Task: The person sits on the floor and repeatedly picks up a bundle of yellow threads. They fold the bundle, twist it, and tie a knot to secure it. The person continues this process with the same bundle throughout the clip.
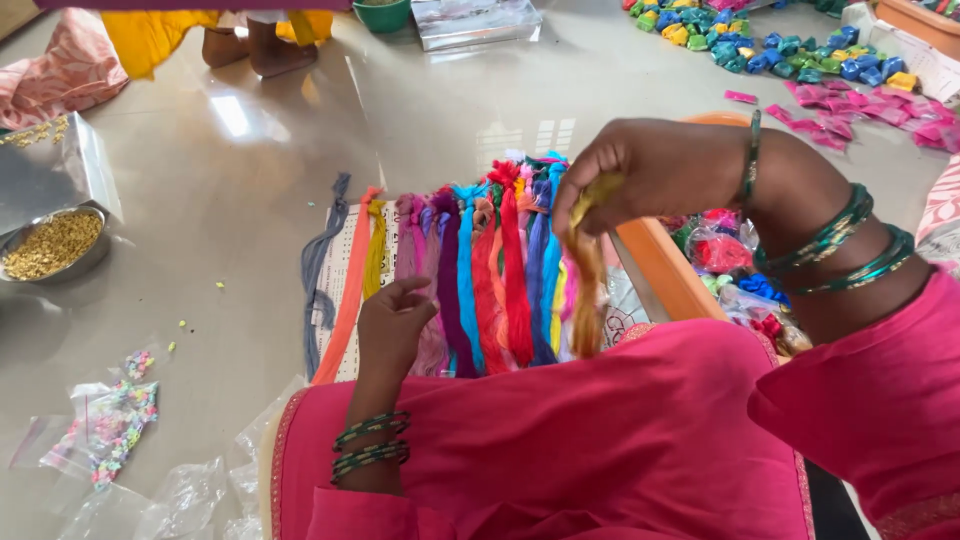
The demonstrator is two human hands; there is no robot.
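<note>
From the head camera, a person in a pink garment is sitting on the pale tiled floor (250,170), and a row of coloured thread skeins (470,270) is lying fanned side by side over a printed sheet (338,270) just in front of the knees. The landmark here is that row of skeins.

The right hand (650,175) is hanging above the right end of the row, its fingers pinched shut around the top of an orange-yellow skein (586,285), which is dangling down so that its tail is falling beside the pink and yellow strands; lifted this way, it is hanging free of its neighbours. The left hand (395,320) is resting at the near left part of the row, fingers loosely curled and touching the mauve and pink strands, apparently steadying them so the fan is staying flat; it is not gripping anything that I can make out.

Right of the row, an orange tray (660,265) is holding small packets of coloured material. Far beyond it, blue, green and pink packets (800,55) are lying scattered on the floor. Left of the row, a steel bowl of golden beads (55,245) is sitting well apart, and clear plastic bags with mixed beads (110,425) are lying nearer the knee. Another person's feet and yellow cloth (160,35) are showing at the far edge.
</note>
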